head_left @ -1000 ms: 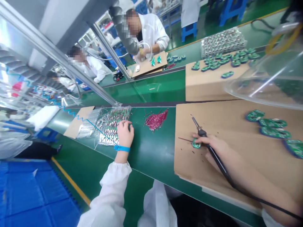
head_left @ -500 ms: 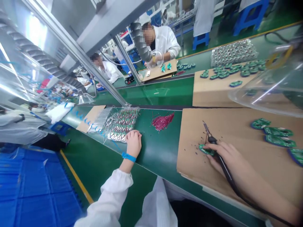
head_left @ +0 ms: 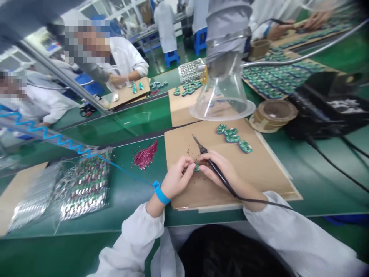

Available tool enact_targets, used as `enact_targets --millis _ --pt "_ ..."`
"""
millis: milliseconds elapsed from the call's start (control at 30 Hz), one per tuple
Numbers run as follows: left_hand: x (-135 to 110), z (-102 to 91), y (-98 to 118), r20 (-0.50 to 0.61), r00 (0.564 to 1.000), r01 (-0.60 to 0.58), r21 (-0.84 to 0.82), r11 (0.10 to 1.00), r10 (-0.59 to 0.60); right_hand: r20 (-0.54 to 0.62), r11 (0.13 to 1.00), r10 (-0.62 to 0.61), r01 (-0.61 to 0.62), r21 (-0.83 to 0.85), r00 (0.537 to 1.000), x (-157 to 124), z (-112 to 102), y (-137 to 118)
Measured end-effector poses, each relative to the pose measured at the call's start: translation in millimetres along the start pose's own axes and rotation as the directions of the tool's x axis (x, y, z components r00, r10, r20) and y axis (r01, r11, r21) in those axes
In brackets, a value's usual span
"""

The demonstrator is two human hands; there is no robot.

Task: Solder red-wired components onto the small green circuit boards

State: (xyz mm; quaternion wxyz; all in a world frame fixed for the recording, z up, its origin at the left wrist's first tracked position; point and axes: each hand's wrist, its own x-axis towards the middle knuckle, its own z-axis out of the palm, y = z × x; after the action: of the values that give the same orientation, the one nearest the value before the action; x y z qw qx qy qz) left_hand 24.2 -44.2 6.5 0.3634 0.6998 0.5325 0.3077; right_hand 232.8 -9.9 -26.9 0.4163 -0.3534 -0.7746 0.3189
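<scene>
My left hand (head_left: pixel 178 177), with a blue wrist strap (head_left: pixel 160 193), is pinched at a small green circuit board (head_left: pixel 196 167) on the brown cardboard mat (head_left: pixel 259 169). What its fingertips grip is too small to make out. My right hand (head_left: pixel 219 167) rests on the mat beside the same board and is closed round a black soldering iron (head_left: pixel 205 152), whose tip points up and away. Both hands meet at the board.
Three finished green boards (head_left: pixel 234 137) lie further back on the mat. A pile of pink wires (head_left: pixel 145 156) and trays of small parts (head_left: pixel 83 184) sit left. A clear fume hood (head_left: pixel 223 92), solder spool (head_left: pixel 273 113) and black station (head_left: pixel 323 111) stand behind. Co-workers sit across the belt.
My left hand left the parts tray and came right to the board on the mat. The camera swung right and down. My right hand stayed at the board with the iron.
</scene>
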Motion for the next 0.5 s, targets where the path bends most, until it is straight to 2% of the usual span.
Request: enact_targets --millis 233,400,500 --pt "4.2 0.3 -5.2 0.093 0.995 -0.049 0.043 0.998 0.045 -0.004 0.999 -0.016 0.016 0.042 1.0 -0.1 -3.1 -4.9" --pt "2.9 5.3 -7.6 0.069 0.997 -0.016 -0.17 0.985 0.028 0.006 0.996 0.012 -0.013 0.088 1.0 -1.0 -3.7 -3.4" --pt "3.8 4.7 -9.6 0.061 0.997 -0.024 -0.196 0.98 0.036 0.022 0.998 -0.003 0.001 0.067 1.0 0.3 -4.4 -4.4"
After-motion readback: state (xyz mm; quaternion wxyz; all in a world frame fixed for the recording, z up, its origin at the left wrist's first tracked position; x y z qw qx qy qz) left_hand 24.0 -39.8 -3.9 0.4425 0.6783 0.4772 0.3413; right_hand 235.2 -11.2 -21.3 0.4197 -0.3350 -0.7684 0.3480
